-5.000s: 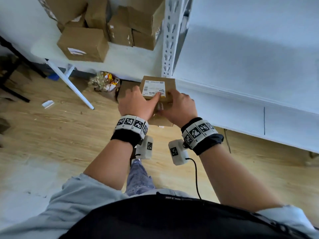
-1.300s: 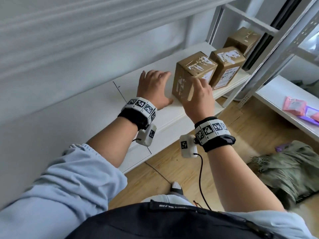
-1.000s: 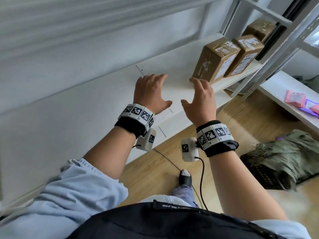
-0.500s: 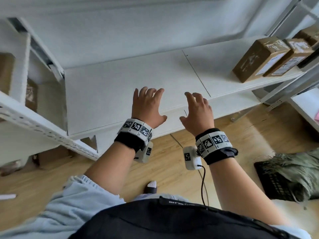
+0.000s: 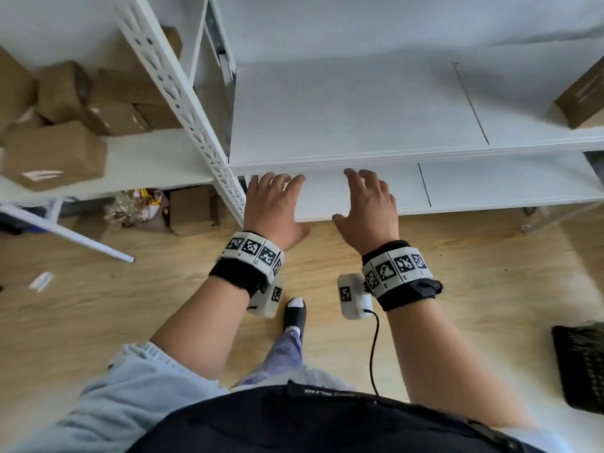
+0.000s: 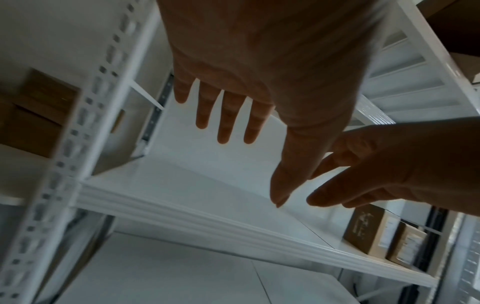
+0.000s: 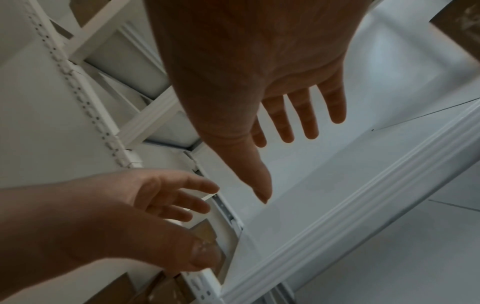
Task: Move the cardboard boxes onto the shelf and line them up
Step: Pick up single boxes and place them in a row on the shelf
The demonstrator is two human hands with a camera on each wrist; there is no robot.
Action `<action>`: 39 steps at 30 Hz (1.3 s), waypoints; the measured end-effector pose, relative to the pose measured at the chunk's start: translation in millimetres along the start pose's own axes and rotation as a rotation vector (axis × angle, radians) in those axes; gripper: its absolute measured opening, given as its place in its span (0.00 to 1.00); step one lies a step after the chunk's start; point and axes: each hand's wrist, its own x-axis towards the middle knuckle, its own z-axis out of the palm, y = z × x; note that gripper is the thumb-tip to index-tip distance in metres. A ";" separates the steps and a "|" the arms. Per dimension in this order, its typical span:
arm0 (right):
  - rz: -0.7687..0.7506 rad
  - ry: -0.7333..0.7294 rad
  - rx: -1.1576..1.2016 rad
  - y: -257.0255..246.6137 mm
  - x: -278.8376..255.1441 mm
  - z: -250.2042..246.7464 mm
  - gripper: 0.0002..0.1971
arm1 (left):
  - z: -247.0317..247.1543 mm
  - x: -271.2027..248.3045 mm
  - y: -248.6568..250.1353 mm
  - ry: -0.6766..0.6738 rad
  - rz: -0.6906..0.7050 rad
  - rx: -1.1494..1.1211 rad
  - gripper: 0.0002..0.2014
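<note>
Both hands are empty with fingers spread. In the head view my left hand and right hand hover side by side at the front edge of the white shelf, near its left upright post. A pile of several brown cardboard boxes lies on a white table to the left. One placed box shows at the shelf's far right edge. The left wrist view shows my left hand, with two boxes standing side by side on the shelf. The right wrist view shows my right hand.
A lower shelf board sits beneath the upper one. Under the table are another brown box and a crinkled snack bag on the wooden floor. A dark woven object lies at the right. My foot stands between the arms.
My hands have let go of the box set on the shelf and swung left along the shelf front, empty. The view turned left, bringing the table's box pile into sight.
</note>
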 end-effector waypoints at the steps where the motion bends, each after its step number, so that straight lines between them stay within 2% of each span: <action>1: -0.021 0.000 0.009 -8.1 -2.6 1.3 0.39 | -2.1 -7.1 -7.1 0.009 -0.018 0.007 0.47; 7: -0.115 -0.002 -0.005 -61.4 0.5 11.6 0.38 | -14.5 -30.4 -53.3 0.084 -0.111 -0.006 0.46; 13: -0.210 -0.008 -0.009 -134.4 21.6 35.6 0.37 | -20.8 -39.6 -123.4 0.138 -0.214 -0.058 0.47; 17: -0.269 -0.013 0.003 -197.5 43.9 59.0 0.35 | -29.6 -41.3 -186.8 0.168 -0.260 -0.116 0.45; 23: -0.326 -0.042 0.009 -320.4 88.6 99.2 0.34 | -49.6 -30.0 -315.5 0.179 -0.328 -0.144 0.44; 28: -0.304 -0.053 0.013 -406.3 133.3 125.3 0.34 | -61.2 -12.6 -415.4 0.157 -0.324 -0.146 0.43; 33: -0.259 -0.080 0.007 -458.4 167.2 143.8 0.31 | -64.5 3.3 -492.5 0.146 -0.387 -0.194 0.43; 39: -0.281 -0.201 0.013 -509.0 204.1 186.7 0.33 | -49.7 17.5 -569.6 0.070 -0.598 -0.286 0.44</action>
